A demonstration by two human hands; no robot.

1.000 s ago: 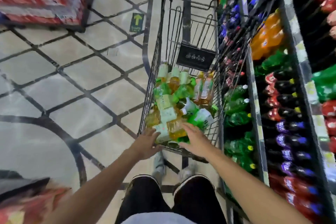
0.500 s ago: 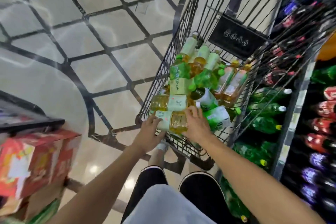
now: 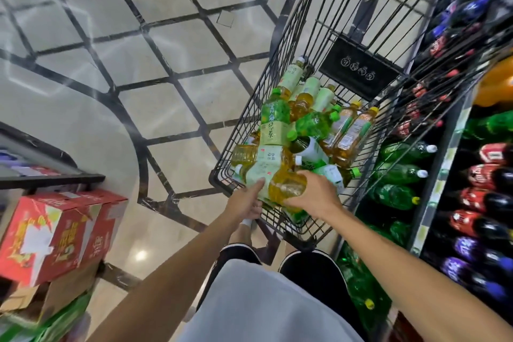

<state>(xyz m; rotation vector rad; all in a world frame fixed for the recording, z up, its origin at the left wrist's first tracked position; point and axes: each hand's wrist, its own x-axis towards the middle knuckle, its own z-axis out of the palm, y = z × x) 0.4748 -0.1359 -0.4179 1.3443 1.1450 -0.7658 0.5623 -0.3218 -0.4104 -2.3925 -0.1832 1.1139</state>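
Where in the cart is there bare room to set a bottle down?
A narrow strip of wire floor seems bare at the far end of the cart, between the bottle pile and the black sign. The near half is crowded: bottles lie stacked wall to wall, where the right hand grips a yellow bottle.

Amber tea bottle with pale green label, black wire cart, red boxes.
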